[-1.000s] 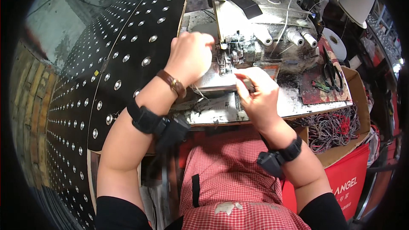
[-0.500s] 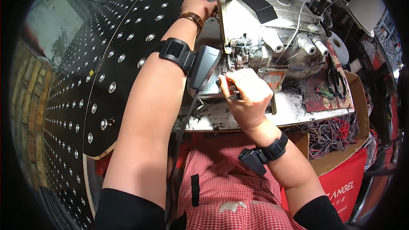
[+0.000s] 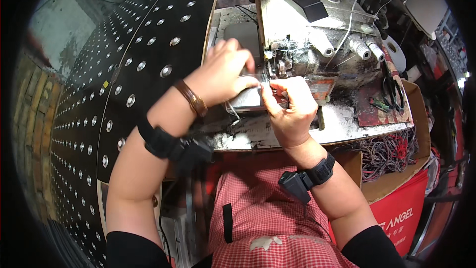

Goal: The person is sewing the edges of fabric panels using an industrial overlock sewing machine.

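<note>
At the front of a sewing machine (image 3: 290,25), my right hand (image 3: 292,109) is closed in a pinch beside the needle area (image 3: 277,62). A small dark metal piece shows between its fingers, but most of it is hidden and I cannot name it. Slightly blurred, my left hand (image 3: 225,72) hovers over the left part of the machine bed, thumb and forefinger apart and nothing visible between them. The left thumb tip is close to my right fingertips. Under the hands lies a shiny metal plate (image 3: 245,100), with pale thread ends (image 3: 235,115) at its edge.
White thread cones (image 3: 358,48) lie on the machine's right side. Black-handled scissors (image 3: 391,92) and a small green tool (image 3: 379,104) rest on a red board (image 3: 367,111). A cardboard box (image 3: 424,134) holds tangled cords (image 3: 386,156). A black studded panel (image 3: 144,64) stands left.
My left hand has come back from the machine's far left side to beside my right hand. The right hand stays near the needle, its fingers slightly shifted.
</note>
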`<control>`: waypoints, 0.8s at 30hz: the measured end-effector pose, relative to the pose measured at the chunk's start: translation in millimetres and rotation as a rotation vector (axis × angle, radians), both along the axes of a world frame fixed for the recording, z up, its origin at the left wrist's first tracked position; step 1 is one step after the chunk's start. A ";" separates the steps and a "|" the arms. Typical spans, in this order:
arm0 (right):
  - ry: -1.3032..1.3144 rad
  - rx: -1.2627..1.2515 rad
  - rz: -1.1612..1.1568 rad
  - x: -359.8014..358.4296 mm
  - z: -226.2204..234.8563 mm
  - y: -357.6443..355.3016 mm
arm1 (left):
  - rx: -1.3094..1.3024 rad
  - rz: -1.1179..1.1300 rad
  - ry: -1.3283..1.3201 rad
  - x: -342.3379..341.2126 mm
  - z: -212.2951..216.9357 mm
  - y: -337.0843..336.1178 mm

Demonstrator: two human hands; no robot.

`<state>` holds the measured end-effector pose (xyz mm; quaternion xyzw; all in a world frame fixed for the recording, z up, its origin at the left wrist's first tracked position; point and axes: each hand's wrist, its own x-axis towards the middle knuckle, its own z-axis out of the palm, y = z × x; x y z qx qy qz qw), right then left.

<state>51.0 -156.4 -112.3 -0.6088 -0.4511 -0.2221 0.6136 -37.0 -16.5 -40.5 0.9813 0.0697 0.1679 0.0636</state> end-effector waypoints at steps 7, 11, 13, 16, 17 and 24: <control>0.012 0.028 0.006 -0.9 -3.0 0.1 | -0.476 -0.006 -0.161 4.2 -3.4 -2.6; 0.015 0.059 0.024 -1.8 -6.6 3.3 | -1.186 0.194 0.023 3.0 0.4 3.2; 0.023 0.047 0.008 -3.3 -4.1 1.8 | -0.999 0.148 -0.052 3.7 -0.1 6.8; 0.086 0.038 0.005 -6.8 -6.5 2.0 | -0.732 0.108 0.019 -0.2 -0.6 7.8; 0.142 0.040 0.015 -7.8 -7.3 2.6 | -0.712 0.142 -0.022 0.4 -3.6 8.2; 0.053 0.036 -0.036 -7.0 -4.7 0.9 | -0.656 0.150 -0.145 4.5 -6.9 11.7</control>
